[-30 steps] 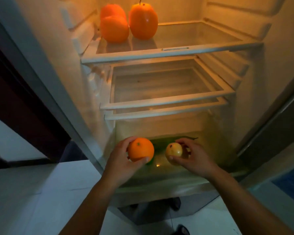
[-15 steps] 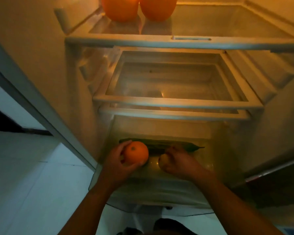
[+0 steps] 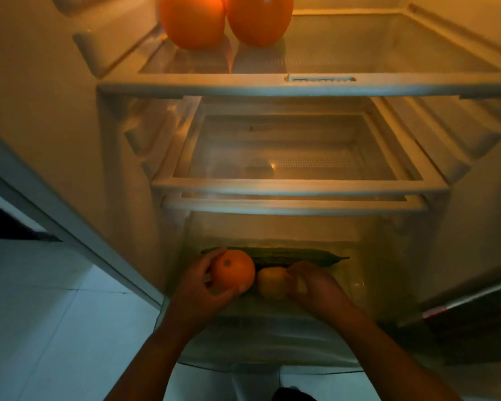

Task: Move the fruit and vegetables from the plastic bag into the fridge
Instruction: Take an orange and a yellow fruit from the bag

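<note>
The fridge stands open in front of me. My left hand (image 3: 197, 287) grips an orange (image 3: 233, 272) low inside the clear bottom drawer (image 3: 368, 285). Beside it my right hand (image 3: 315, 285) holds a small yellowish fruit (image 3: 271, 283), fingers curled round its right side. The two fruits almost touch. Just behind them a long dark green cucumber (image 3: 298, 257) lies across the drawer floor. Two big orange fruits (image 3: 226, 18) sit at the back left of the top glass shelf (image 3: 315, 82). The plastic bag is out of view.
A bare middle shelf (image 3: 298, 186) and a second rail sit between the top shelf and the drawer. The fridge's left wall (image 3: 55, 140) and door frame run down to a pale tiled floor (image 3: 55, 328). A dark door edge (image 3: 469, 308) is at right.
The view has closed in on the fridge. Both hands have sunk deeper into the bottom drawer with their fruits, coming close to the cucumber.
</note>
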The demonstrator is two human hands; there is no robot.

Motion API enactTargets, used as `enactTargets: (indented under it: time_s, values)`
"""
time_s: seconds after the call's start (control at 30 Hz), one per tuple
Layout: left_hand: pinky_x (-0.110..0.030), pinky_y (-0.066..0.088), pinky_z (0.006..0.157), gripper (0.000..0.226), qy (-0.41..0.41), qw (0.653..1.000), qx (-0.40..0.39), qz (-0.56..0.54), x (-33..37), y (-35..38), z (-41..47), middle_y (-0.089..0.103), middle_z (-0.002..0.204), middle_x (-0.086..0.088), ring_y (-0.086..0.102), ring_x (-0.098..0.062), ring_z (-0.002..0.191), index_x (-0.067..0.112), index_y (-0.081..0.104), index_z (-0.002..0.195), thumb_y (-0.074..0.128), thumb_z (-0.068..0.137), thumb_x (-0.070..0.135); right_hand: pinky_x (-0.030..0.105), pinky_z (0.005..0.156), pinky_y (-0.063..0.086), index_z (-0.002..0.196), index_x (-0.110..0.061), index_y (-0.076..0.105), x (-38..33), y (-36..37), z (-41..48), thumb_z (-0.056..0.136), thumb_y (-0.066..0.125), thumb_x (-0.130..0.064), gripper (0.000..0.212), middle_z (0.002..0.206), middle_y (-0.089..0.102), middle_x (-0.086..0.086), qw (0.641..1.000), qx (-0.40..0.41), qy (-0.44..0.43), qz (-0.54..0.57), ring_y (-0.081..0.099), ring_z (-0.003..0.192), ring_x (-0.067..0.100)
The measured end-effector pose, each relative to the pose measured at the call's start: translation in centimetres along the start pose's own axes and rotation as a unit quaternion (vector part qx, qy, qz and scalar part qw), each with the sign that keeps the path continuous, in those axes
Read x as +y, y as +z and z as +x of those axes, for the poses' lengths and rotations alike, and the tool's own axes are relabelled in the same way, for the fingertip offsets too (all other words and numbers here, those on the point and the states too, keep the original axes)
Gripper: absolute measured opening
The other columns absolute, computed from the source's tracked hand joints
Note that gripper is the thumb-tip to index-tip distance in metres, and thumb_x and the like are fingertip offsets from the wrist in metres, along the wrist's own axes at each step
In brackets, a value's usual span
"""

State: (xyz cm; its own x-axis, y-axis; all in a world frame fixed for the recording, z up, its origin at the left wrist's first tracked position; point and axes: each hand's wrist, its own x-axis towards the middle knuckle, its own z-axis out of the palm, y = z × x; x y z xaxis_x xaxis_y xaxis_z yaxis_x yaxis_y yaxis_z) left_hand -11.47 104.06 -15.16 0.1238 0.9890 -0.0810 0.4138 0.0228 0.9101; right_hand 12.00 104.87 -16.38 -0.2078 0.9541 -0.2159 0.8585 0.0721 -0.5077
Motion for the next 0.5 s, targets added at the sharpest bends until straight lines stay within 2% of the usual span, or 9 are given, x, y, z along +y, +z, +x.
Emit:
enactTargets:
  time_s: [0.07,0.13,0.23,0.33,0.43,0.5]
  values:
    - [-0.017,0.048,0.078,0.071,0.017,1.000,0.002,-0.001,0.6,-0.4,0.2,0.044,0.122,0.017,0.049,-0.012,0.113,0.041,0.044,0.119,0.079,0.058,0.037,0.026,0.083,0.043,0.107,-0.010,0.065,-0.2,-0.4,-0.5,0.089,0.060,-0.028,0.027,0.112,0.064,0.007,0.998,0.043,-0.011,0.050,0.057,0.099,0.016]
    - [-0.020,0.050,0.081,0.076,0.039,0.999,-0.004,0.000,1.4,-1.1,0.4,0.044,0.125,0.016,0.050,-0.011,0.113,0.045,0.043,0.119,0.083,0.054,0.049,0.018,0.078,0.038,0.110,-0.016,0.066,-0.5,-1.1,-0.8,0.084,0.065,-0.029,0.029,0.110,0.065,0.001,0.994,0.077,-0.026,0.080,0.057,0.098,0.010]
    - [-0.023,0.050,0.081,0.078,0.060,0.998,-0.020,0.005,3.4,-2.5,0.8,0.040,0.127,0.023,0.048,-0.007,0.112,0.049,0.041,0.120,0.073,0.050,0.060,0.019,0.082,0.041,0.113,-0.020,0.063,-0.9,-2.4,-1.0,0.079,0.071,-0.028,0.036,0.112,0.063,-0.002,0.990,0.099,-0.045,0.088,0.057,0.103,0.010]
    - [-0.024,0.048,0.080,0.078,0.075,0.996,-0.035,0.014,6.0,-3.9,0.9,0.031,0.122,0.036,0.045,-0.002,0.111,0.058,0.040,0.116,0.079,0.049,0.058,0.020,0.084,0.044,0.110,-0.023,0.062,-2.0,-4.1,-1.7,0.075,0.075,-0.027,0.037,0.108,0.061,-0.006,0.983,0.138,-0.064,0.107,0.057,0.100,0.008]
    - [-0.018,0.047,0.076,0.078,0.096,0.994,-0.041,0.011,9.0,-5.4,0.7,0.032,0.121,0.038,0.046,0.001,0.109,0.059,0.041,0.117,0.081,0.051,0.057,0.012,0.083,0.043,0.104,-0.043,0.056,-4.3,-6.7,-3.0,0.075,0.074,-0.030,0.036,0.108,0.057,-0.023,0.967,0.189,-0.089,0.148,0.053,0.101,-0.005]
    - [-0.015,0.047,0.071,0.076,0.114,0.993,-0.023,0.025,11.0,-6.3,0.5,0.035,0.119,0.037,0.047,0.004,0.106,0.056,0.042,0.119,0.078,0.052,0.053,0.009,0.083,0.044,0.106,-0.047,0.053,-6.1,-8.8,-3.9,0.075,0.074,-0.028,0.041,0.112,0.053,-0.029,0.957,0.195,-0.108,0.186,0.049,0.105,-0.009]
